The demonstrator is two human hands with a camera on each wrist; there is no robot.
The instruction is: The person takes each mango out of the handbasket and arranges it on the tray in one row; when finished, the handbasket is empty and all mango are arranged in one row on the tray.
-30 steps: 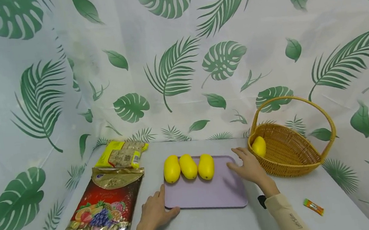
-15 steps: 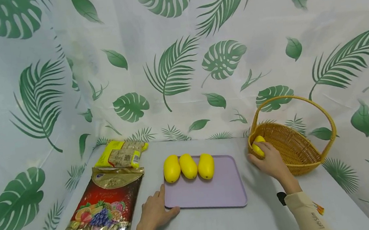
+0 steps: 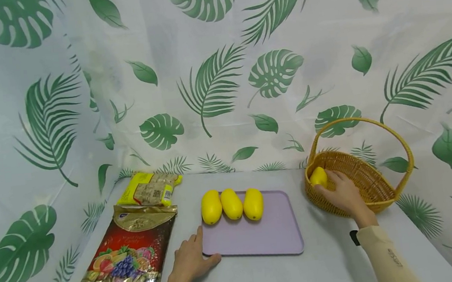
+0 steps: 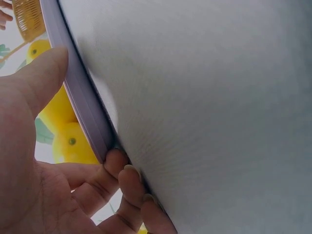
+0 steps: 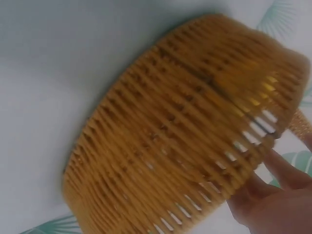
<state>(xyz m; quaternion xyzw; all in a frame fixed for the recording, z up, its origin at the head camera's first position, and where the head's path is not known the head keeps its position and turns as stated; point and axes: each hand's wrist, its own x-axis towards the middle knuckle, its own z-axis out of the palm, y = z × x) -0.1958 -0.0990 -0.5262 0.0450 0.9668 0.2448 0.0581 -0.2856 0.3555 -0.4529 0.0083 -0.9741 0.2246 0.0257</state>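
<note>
My left hand (image 3: pixel 189 262) holds the near left corner of the lilac tray (image 3: pixel 257 239), its thumb (image 4: pixel 46 73) at the front edge and its fingers along the left edge. Three yellow mangoes (image 3: pixel 231 204) lie side by side at the tray's back left. Over the near rim of the wicker basket (image 3: pixel 373 190) reaches my right hand (image 3: pixel 345 193), gripping another yellow mango (image 3: pixel 318 177) between thumb and fingers at the basket's left end. In the right wrist view the basket wall (image 5: pixel 146 141) hides most of that mango and the fingertips.
A red and gold candy bag (image 3: pixel 124 262) lies left of the tray, with a yellow packet (image 3: pixel 148 189) behind it. The basket's tall arched handle (image 3: pixel 399 141) rises above its opening. A leaf-printed sheet (image 3: pixel 219 151) stands behind the table.
My right hand has moved from the tray's right side into the basket, onto the mango, and then slightly rightward around it. My left hand has stayed at the tray corner.
</note>
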